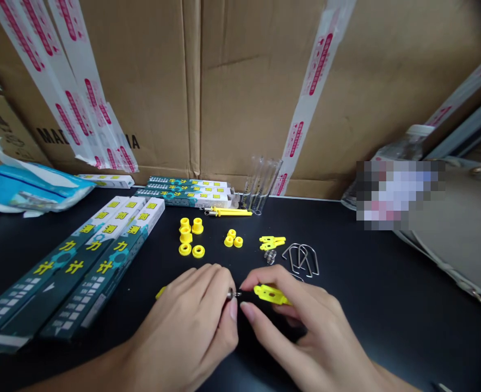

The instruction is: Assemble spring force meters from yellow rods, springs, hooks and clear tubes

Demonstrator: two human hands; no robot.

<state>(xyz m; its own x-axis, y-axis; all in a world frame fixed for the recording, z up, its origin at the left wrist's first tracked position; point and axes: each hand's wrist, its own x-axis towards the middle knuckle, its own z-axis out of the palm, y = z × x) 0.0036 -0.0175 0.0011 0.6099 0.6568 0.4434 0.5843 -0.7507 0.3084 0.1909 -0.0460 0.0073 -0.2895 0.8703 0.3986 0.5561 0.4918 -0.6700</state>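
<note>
My left hand [191, 321] is closed around a thin yellow rod [160, 292]; its yellow end pokes out at the left and a small metal tip [231, 294] shows at my fingertips. My right hand [306, 332] pinches a flat yellow plastic tab [270, 294] just right of that metal tip. The two pieces nearly touch above the black table [387, 305]. Beyond my hands lie several yellow caps and rings [190, 238], smaller yellow caps [233, 238], two more yellow tabs [272, 242], a small spring [270, 256] and bent wire hooks [301, 258].
Long green and white boxes [73, 267] lie at the left, more boxes [185, 191] at the back with yellow rods [229, 211] and clear tubes [261, 184]. Taped cardboard cartons [232, 81] wall the back. A blue plastic packet [28, 188] lies far left.
</note>
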